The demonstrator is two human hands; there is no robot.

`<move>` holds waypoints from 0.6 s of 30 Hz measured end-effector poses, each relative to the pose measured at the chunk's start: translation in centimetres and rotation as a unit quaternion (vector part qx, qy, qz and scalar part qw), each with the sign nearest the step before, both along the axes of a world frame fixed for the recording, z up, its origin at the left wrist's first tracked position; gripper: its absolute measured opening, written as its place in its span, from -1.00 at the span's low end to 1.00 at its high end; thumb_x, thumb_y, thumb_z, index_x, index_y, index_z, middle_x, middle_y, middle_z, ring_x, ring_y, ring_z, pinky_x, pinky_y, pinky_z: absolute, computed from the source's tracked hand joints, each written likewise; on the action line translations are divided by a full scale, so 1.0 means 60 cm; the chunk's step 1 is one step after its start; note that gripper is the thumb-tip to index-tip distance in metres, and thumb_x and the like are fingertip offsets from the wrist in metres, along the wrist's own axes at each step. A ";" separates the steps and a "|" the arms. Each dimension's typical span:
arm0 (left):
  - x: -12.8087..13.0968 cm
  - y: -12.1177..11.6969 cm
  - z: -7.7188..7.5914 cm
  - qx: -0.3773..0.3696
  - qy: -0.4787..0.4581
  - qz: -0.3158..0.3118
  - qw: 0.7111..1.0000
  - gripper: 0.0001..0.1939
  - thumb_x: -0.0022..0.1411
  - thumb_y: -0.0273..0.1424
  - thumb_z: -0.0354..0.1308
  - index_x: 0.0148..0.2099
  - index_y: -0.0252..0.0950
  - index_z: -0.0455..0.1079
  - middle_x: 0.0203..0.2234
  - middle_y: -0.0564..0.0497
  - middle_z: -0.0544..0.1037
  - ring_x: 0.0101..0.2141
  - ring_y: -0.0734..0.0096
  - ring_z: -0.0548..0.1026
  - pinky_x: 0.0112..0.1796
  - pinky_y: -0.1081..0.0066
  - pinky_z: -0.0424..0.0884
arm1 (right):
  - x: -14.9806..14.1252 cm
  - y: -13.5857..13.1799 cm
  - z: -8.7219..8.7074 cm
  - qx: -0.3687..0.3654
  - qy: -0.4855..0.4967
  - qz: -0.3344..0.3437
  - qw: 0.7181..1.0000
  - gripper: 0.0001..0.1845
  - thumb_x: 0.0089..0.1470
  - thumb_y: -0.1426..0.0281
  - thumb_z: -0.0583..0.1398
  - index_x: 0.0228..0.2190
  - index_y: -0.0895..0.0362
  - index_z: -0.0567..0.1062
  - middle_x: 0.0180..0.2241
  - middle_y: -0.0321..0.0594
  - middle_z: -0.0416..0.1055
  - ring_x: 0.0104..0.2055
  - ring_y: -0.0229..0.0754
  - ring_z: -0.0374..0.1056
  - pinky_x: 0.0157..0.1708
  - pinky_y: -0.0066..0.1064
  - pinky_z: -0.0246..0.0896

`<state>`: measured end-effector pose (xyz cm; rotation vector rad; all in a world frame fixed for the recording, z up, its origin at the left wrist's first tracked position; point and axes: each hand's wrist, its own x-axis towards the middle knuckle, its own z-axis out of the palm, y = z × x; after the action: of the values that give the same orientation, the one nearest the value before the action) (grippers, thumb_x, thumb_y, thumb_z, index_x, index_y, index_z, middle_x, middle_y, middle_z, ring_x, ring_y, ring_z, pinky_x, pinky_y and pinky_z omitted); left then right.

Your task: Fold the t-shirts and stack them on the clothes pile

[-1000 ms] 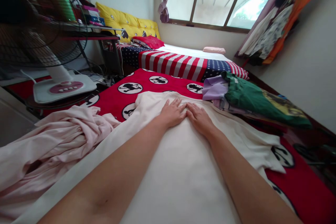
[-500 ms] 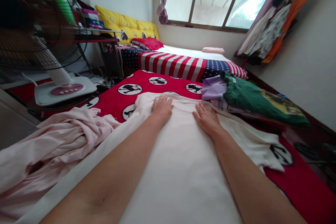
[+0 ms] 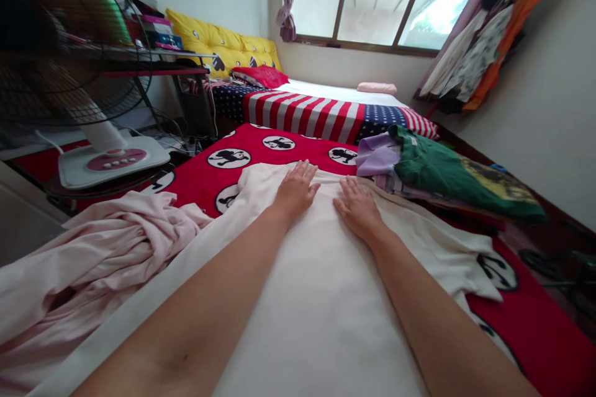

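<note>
My left hand (image 3: pixel 297 191) and my right hand (image 3: pixel 356 208) lie flat, palms down and fingers spread, on a cream cloth garment (image 3: pixel 326 322). A narrow gap separates the two hands. The garment stretches smoothly under my forearms, and its far edge lies just past my fingertips. It covers most of a red blanket (image 3: pixel 198 192) printed with black-and-white round cartoon motifs. Crumpled pale pink cloth (image 3: pixel 93 260) lies bunched to the left of my left arm. Folded green (image 3: pixel 442 177) and lilac (image 3: pixel 378 155) garments lie beyond my right hand, not touching it.
A white-based standing fan (image 3: pixel 112 161) stands at the left. Beyond the red blanket is a bed with a flag-patterned cover (image 3: pixel 302 108) and a yellow headboard cushion (image 3: pixel 218 49). Clothes (image 3: pixel 484 49) hang by the window at the right.
My hands, nearly touching a second ago, spread apart and then drew partly back, leaving a narrow gap. Both still lie flat on the cream garment.
</note>
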<state>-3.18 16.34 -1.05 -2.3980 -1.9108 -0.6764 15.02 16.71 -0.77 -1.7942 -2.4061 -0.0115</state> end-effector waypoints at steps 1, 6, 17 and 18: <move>0.000 0.000 0.001 -0.011 0.012 -0.019 1.000 -0.45 0.38 -0.24 -0.12 0.36 -0.26 0.03 0.34 -0.09 0.01 0.32 0.19 -0.05 0.25 0.12 -0.06 | -0.001 0.000 0.000 -0.010 0.000 0.030 1.000 -0.37 0.27 0.21 -0.11 0.30 0.17 0.03 0.37 -0.17 -0.20 0.39 -0.09 -0.27 0.28 -0.01 -0.24; -0.003 -0.001 -0.003 -0.072 0.050 0.024 0.996 -0.41 0.39 -0.15 -0.19 0.36 -0.30 0.04 0.34 -0.14 0.00 0.32 0.16 -0.06 0.26 0.05 -0.11 | 0.005 0.003 -0.001 -0.020 -0.011 -0.060 0.998 -0.34 0.27 0.17 -0.15 0.29 0.26 0.04 0.35 -0.11 -0.13 0.38 -0.07 -0.22 0.29 -0.02 -0.27; -0.002 -0.003 0.003 -0.031 0.028 0.015 0.999 -0.38 0.36 -0.08 -0.15 0.37 -0.22 0.00 0.36 -0.14 -0.07 0.33 0.13 -0.09 0.24 0.05 -0.07 | 0.003 0.003 -0.001 0.006 -0.004 -0.034 0.999 -0.31 0.26 0.14 -0.10 0.29 0.25 0.03 0.35 -0.05 -0.15 0.38 -0.06 -0.22 0.28 -0.04 -0.22; -0.003 -0.002 0.003 -0.037 0.030 0.007 0.999 -0.38 0.37 -0.07 -0.17 0.37 -0.19 -0.02 0.36 -0.11 -0.08 0.33 0.13 -0.11 0.24 0.03 -0.09 | 0.002 0.002 -0.001 0.010 0.001 -0.008 1.000 -0.31 0.26 0.15 -0.09 0.30 0.23 0.01 0.36 -0.08 -0.18 0.39 -0.07 -0.23 0.28 -0.05 -0.21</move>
<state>-3.34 16.21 -0.89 -2.4144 -1.9610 -0.5379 15.15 16.84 -0.85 -1.8042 -2.3813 -0.0366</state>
